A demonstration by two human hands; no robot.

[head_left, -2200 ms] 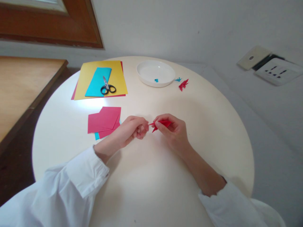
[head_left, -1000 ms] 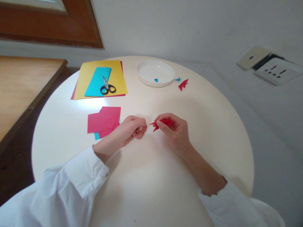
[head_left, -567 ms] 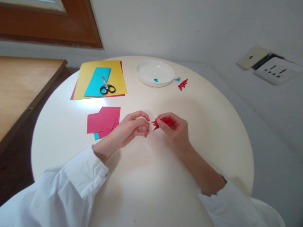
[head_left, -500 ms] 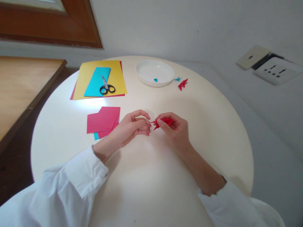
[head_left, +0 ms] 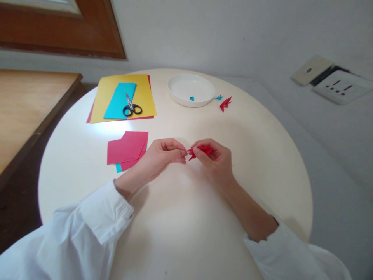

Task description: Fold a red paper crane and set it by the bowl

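A small folded red paper figure (head_left: pixel 201 150) is held just above the round cream table (head_left: pixel 180 217) near its middle. My right hand (head_left: pixel 215 161) is closed around the figure's body. Fingers of my left hand (head_left: pixel 161 157) pinch the pointed left tip of the same figure. Both forearms come from the near edge in rolled white sleeves.
Red paper squares (head_left: pixel 128 149) over a blue scrap lie left of my hands. At the back left, black scissors (head_left: pixel 131 107) rest on a blue sheet (head_left: pixel 119 102) atop yellow paper (head_left: pixel 145 93). A white dish (head_left: pixel 190 90) and a red folded figure (head_left: pixel 225 104) sit at the back.
My left hand let go of the figure's tip, opened its fingers, then closed again in a pinch on that tip. My right hand has kept hold of the figure.
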